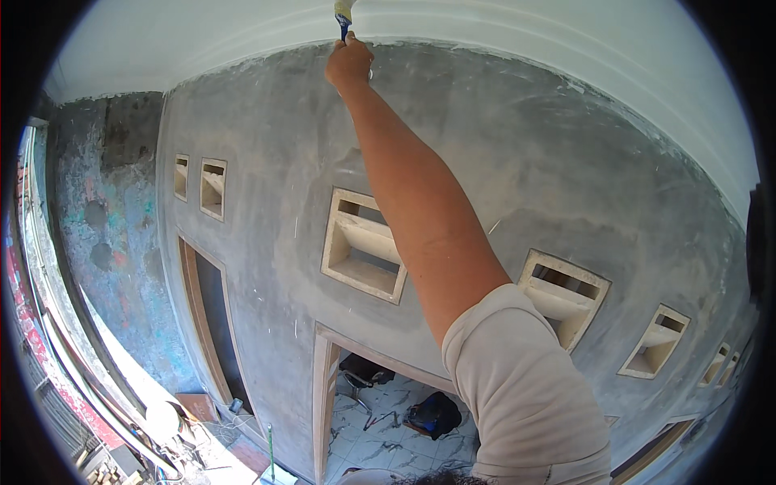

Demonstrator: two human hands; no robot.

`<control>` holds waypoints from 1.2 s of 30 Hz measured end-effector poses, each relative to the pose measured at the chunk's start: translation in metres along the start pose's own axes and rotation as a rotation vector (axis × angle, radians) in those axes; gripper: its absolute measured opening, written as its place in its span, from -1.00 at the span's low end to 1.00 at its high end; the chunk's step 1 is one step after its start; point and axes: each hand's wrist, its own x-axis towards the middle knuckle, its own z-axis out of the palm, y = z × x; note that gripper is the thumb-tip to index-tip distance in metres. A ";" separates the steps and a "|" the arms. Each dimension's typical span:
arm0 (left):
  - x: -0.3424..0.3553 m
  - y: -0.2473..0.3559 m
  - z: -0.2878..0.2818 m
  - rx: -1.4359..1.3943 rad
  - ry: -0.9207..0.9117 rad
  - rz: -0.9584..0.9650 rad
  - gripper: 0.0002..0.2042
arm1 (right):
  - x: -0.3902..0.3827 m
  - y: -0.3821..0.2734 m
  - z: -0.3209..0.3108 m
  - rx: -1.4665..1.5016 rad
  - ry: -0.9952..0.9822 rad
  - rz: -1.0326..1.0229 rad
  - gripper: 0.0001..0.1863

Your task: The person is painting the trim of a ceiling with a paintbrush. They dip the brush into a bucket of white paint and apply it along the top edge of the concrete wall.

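My right hand (pixel 349 65) is raised at the top of the view, closed on the blue handle of a paintbrush (pixel 343 14). The brush's pale yellowish bristles are against or very close to the white ceiling moulding (pixel 485 32), just above the grey plastered wall (pixel 566 186). A ragged white paint edge runs along the wall's top. My sleeved arm crosses the wall from the lower right. My left hand is out of view.
Several ventilation openings (pixel 364 275) line the wall above doorways (pixel 214 315). Through the middle doorway are a tiled floor (pixel 372 436) and dark objects (pixel 432 416). At left are a mottled blue wall (pixel 113 267), cables and a thin green pole (pixel 271 453).
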 end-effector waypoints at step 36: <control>-0.055 0.082 0.003 -0.188 -0.014 0.014 -0.57 | -0.253 0.107 -0.656 -0.049 0.240 0.412 -0.62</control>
